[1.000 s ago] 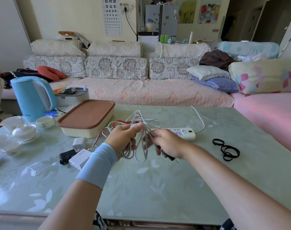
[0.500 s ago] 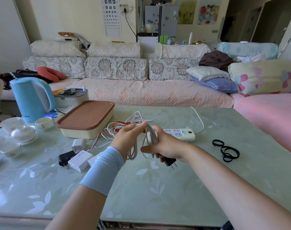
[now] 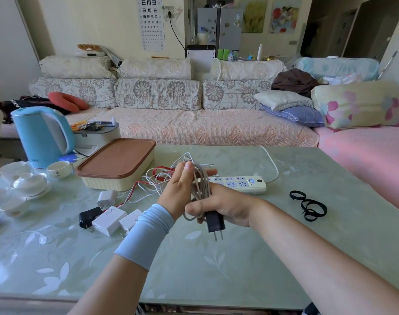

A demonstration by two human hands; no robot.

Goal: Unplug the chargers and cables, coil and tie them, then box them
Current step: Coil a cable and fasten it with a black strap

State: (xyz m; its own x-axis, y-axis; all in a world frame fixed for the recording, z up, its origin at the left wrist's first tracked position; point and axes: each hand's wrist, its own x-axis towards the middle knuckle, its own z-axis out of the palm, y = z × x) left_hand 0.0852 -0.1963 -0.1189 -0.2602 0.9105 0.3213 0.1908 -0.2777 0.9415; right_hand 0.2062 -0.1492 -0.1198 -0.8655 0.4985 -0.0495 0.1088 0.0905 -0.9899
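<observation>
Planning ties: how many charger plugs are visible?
5: black charger in right hand; on the table, black adapter, small white adapter, two white bricks. Cables may hide more.

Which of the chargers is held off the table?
The black charger with prongs pointing down, held with the grey cable in the right hand. The second black charger and the white chargers lie on the table.

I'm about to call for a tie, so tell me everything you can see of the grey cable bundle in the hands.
The grey cable is gathered into a long coil of several loops, not yet tied, held upright above the table. Its black charger plug hangs at the lower end, two metal prongs pointing down. The right hand grips the lower loops, thumb across them; the left hand lies with straight fingers against the upper loops.
</observation>
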